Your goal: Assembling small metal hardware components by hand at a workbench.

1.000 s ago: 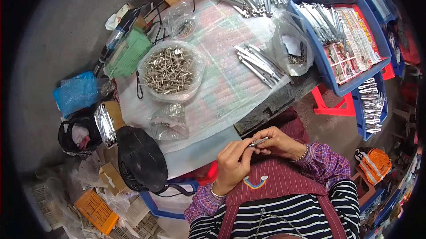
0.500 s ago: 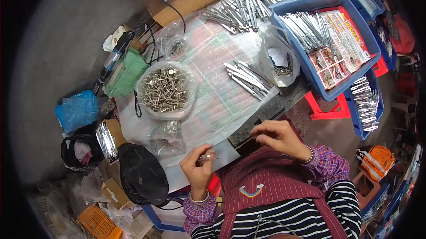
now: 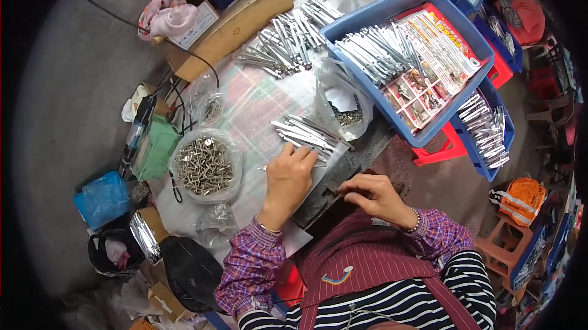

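My left hand (image 3: 288, 183) reaches over the near end of a small pile of silver metal strips (image 3: 306, 135). Its fingers are curled down at the strips, and what they hold is hidden beneath them. By the dark bench edge (image 3: 343, 164), my right hand (image 3: 376, 198) has its thumb and forefinger close together; anything between them is too small to make out. Left of my left hand, a round tub lined with clear plastic (image 3: 237, 167) holds many small metal pins (image 3: 205, 167). Beyond the strips, an open clear bag (image 3: 361, 94) contains small dark parts.
A blue bin (image 3: 422, 140) with silver strips and a divided tray stands at the right. More strips (image 3: 288, 42) lie farther back, near a wooden box (image 3: 245, 20). A black cap (image 3: 190, 275) and a small plastic bag (image 3: 215, 226) lie at near left.
My left hand has moved forward to the strips; the small metal pin it held is no longer visible. My right hand stays by the bench edge. The view has shifted.
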Action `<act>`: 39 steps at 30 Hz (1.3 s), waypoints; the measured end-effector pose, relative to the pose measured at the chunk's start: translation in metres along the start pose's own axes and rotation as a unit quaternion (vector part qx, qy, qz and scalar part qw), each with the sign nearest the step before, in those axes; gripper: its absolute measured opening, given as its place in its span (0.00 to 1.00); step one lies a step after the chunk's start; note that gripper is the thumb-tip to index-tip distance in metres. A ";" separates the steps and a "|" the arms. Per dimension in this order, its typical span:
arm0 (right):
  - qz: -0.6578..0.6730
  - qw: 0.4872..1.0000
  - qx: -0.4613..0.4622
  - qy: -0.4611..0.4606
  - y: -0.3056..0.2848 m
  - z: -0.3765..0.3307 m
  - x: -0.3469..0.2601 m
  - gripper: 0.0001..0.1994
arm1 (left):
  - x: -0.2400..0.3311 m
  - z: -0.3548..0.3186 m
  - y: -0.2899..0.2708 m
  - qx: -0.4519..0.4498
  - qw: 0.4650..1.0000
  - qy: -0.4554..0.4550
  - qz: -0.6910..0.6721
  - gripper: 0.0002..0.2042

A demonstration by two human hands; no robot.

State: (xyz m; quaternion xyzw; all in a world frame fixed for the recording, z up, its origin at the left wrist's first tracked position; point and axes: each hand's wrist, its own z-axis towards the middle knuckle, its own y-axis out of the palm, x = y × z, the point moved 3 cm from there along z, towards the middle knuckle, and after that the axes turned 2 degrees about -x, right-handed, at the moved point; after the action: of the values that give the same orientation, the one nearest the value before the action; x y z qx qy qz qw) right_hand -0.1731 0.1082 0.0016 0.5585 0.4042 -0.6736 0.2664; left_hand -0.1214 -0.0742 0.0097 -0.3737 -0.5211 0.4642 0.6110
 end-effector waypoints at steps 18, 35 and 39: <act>0.013 0.999 0.039 0.010 -0.017 -0.001 0.012 0.09 | 0.006 0.006 0.007 -0.016 0.998 0.030 0.058 0.11; -0.268 0.924 0.237 -0.138 -0.042 0.069 0.013 0.08 | 0.000 0.005 0.011 -0.025 0.997 0.040 0.061 0.10; -0.317 0.920 0.203 -0.114 -0.040 0.059 0.022 0.08 | -0.001 0.006 0.003 0.009 0.999 0.044 0.014 0.12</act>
State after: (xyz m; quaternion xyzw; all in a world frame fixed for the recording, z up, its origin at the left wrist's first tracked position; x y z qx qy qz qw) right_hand -0.2427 0.0819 -0.0069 0.3627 0.3815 -0.8495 -0.0352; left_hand -0.1283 -0.0741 0.0076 -0.3957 -0.4840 0.4601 0.6304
